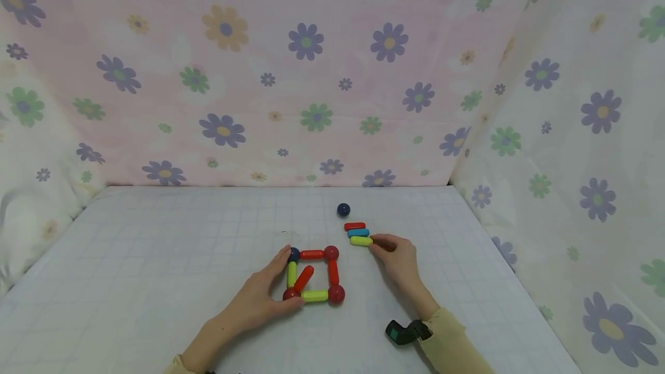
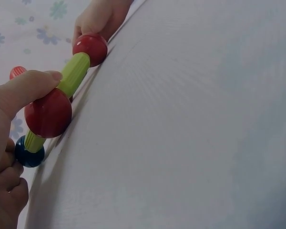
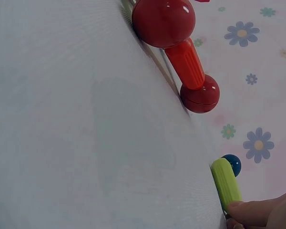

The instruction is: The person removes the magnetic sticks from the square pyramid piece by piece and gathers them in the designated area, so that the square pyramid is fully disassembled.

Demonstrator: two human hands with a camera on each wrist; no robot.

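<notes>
A square of magnetic rods and balls (image 1: 333,273) lies on the table, with red and yellow-green rods between three red balls and one dark blue ball (image 1: 293,254). From its near left red ball (image 2: 48,113) another red rod (image 1: 304,277) sticks up. My left hand (image 1: 257,299) holds the square's left side, thumb over that near ball and fingers by the blue one. To the right, my right hand (image 1: 399,258) pinches the end of a loose yellow-green rod (image 1: 359,241) between thumb and fingers; the same rod (image 3: 226,183) shows in the right wrist view.
Just beyond the yellow-green rod lie a loose blue rod (image 1: 357,233) and a red rod (image 1: 355,226), side by side. A dark blue ball (image 1: 343,209) sits behind them. Flowered cloth (image 1: 270,97) hangs at the table's back and sides.
</notes>
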